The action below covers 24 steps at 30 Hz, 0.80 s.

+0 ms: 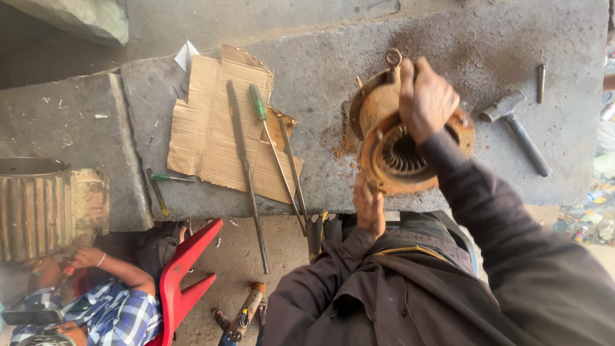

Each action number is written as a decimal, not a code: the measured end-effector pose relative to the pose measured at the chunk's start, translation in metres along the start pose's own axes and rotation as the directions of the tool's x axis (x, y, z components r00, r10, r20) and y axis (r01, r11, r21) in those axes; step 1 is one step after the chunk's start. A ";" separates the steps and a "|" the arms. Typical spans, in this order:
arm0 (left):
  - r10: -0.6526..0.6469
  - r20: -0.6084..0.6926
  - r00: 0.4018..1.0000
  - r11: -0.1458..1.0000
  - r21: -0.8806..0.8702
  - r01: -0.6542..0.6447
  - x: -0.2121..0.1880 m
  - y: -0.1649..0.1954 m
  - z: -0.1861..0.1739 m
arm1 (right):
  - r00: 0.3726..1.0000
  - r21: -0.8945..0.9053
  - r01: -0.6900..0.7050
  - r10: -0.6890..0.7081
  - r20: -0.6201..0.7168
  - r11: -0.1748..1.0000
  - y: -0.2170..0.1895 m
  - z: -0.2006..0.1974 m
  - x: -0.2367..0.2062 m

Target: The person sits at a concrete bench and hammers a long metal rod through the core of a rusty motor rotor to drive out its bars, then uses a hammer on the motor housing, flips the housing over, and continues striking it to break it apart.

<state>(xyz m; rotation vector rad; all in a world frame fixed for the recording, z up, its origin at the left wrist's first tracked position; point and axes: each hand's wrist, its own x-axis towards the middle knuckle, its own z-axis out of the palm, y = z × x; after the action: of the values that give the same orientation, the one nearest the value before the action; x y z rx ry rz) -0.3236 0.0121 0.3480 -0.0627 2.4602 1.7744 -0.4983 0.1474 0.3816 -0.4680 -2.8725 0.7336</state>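
I see the grey stone bench under my hands, and standing tilted on its near edge is the rusty orange round cast-metal motor housing, its finned bore facing me. My right hand is clamped over its top rim while my left hand grips its lower edge. To the right of my right hand lies a grey steel hammer; to the left of my left hand, a green-handled screwdriver rests on torn brown cardboard.

Right hand clenched up high, sleeved arm reaching forward — left hand gripping low, fingers curled.
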 end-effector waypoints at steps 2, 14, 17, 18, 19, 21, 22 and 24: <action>-0.029 -0.010 1.000 1.000 0.004 0.029 -0.008 -0.006 -0.009 | 0.999 0.049 0.029 -0.027 -0.031 0.998 0.000 -0.001 -0.020; -0.311 -0.084 0.947 0.890 -0.375 0.259 0.118 0.025 -0.076 | 0.999 0.002 0.007 -0.007 0.039 1.000 0.015 0.010 -0.041; -0.313 0.010 0.950 0.947 -0.072 0.313 0.162 0.046 -0.072 | 0.999 0.012 -0.016 0.015 0.037 1.000 0.012 0.001 -0.058; -0.189 0.049 0.981 0.982 0.016 0.189 0.176 0.054 -0.067 | 1.000 0.040 0.005 -0.004 -0.010 0.999 0.011 -0.004 -0.064; -0.208 0.089 0.974 0.978 0.046 0.205 0.188 0.062 -0.061 | 0.999 0.054 0.012 -0.010 -0.035 0.998 0.010 -0.008 -0.069; -0.251 0.174 0.952 0.965 0.115 0.234 0.207 0.076 -0.048 | 0.996 0.080 0.016 -0.009 -0.085 0.997 0.007 -0.016 -0.081; -0.309 0.237 0.921 0.943 0.200 0.265 0.216 0.082 -0.042 | 0.995 0.090 0.005 0.003 -0.098 0.996 0.006 -0.020 -0.087; -0.435 0.328 0.839 0.878 0.361 0.314 0.228 0.089 -0.032 | 0.994 0.099 0.000 0.011 -0.112 0.995 0.006 -0.025 -0.098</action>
<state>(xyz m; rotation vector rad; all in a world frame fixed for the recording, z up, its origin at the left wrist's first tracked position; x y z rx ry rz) -0.5608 0.0169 0.4166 -0.1377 2.1882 1.1140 -0.3996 0.1310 0.3951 -0.4878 -2.7176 0.8184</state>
